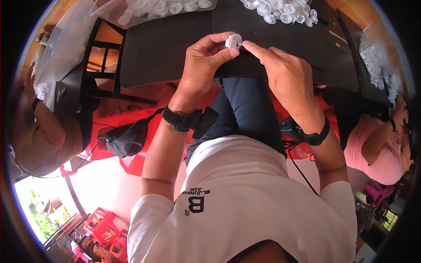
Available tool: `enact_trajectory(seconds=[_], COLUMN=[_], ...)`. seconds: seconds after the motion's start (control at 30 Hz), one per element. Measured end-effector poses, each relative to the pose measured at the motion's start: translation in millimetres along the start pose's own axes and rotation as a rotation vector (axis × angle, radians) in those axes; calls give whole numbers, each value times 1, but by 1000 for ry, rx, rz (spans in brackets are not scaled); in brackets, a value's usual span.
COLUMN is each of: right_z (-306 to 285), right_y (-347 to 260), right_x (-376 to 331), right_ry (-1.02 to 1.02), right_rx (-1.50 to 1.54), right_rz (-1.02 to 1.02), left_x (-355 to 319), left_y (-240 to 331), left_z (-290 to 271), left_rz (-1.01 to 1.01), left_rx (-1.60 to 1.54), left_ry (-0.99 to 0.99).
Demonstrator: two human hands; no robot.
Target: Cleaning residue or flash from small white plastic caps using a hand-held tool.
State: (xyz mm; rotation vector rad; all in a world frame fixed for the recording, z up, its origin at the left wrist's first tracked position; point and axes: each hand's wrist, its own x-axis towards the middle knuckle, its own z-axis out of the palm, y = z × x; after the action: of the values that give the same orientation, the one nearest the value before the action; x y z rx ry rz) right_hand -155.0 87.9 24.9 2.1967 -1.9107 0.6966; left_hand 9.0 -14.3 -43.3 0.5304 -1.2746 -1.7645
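Observation:
A small round white plastic part with a slotted, raised inside is held up above the black table's near edge. My left hand pinches it between thumb and forefinger. From the right, my right hand reaches over with its forefinger tip right at the part's open face. The other fingers of that hand are curled and its thumb is hidden. A tiny pale piece seems to be at the forefinger tip, too small to name.
The black table carries a heap of similar white parts at the far right. A clear plastic bin of them stands far left. Co-workers sit at left and right. A dark bag hangs left of my legs.

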Motion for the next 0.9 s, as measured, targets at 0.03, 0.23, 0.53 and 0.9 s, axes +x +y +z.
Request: enact_trajectory(seconds=[0.03, 0.23, 0.53, 0.9], right_z=[1, 6, 2, 5], right_y=[0, 2, 0, -5], right_x=[0, -1, 1, 1], right_ry=[0, 38, 8, -60], right_rx=[1, 23, -26, -120], right_rz=[-1, -27, -41, -63], left_x=[0, 0, 0, -3], left_y=[0, 0, -2, 2], left_z=[0, 0, 0, 8], left_rz=[-2, -7, 14, 12], left_rx=[-10, -3, -7, 107], left_ry=[-2, -6, -13, 33])
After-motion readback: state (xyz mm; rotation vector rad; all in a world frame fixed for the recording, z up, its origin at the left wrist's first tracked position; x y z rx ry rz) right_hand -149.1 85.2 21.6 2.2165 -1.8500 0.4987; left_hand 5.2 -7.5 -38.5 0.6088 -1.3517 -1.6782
